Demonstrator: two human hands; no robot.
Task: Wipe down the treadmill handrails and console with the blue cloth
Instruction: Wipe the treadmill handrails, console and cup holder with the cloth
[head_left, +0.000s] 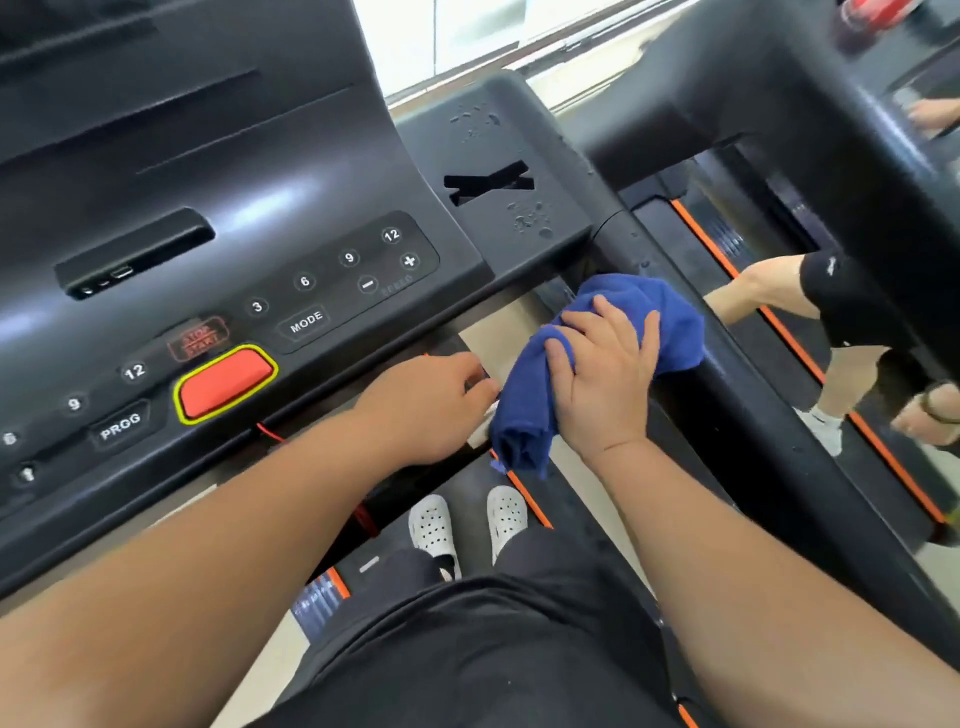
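Right hand (602, 374) grips the blue cloth (670, 317), fingers spread over the top and thumb curled round the bunched end. The cloth is wrapped over the right handrail (769, 441), and just past the fingertips the rail meets the corner of the console (260, 208). Left hand (431, 405) sits just left of the cloth under the console's lower edge, with a narrow gap there. Its fingers are curled, tips almost at the cloth; cannot tell if they hold anything. Bare rail runs behind the right wrist toward the lower right. Counts: two hands, one cloth, one red button (226, 382) left of the left knuckles, two white shoes (434, 530) below the wrists. Water drops (530, 218) lie on the console corner beyond the fingertips. The rail under the cloth is hidden. Another person's legs (769, 291) at right are cut off, and the console top is out of frame.
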